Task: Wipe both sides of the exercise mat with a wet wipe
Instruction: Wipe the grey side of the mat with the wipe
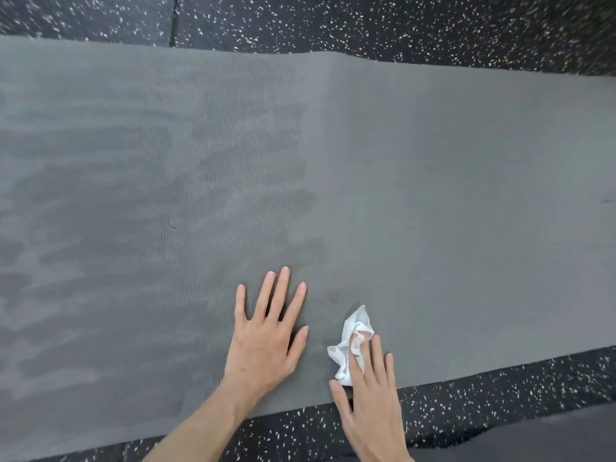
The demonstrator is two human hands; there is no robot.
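The right hand [370, 391] is pressing the wet wipe [353, 345] flat-fingered onto the exercise mat [466, 195], the left hand [266, 338] is bracing open, and the apparently dry right of frame is needing strokes next.

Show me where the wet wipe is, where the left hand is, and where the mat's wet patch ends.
wet wipe [350, 349], head view, crumpled white middle beside the fingers.
left hand [263, 341], head view, back of the hand, flat on the mat.
wet patch [233, 181], head view, darker streaked area, ending just left of the mat's middle.

Matt ribbed foam mat [433, 195] (damp-dark patches), crumpled cloth-like wipe [350, 348], speckled rubbery floor [400, 21]
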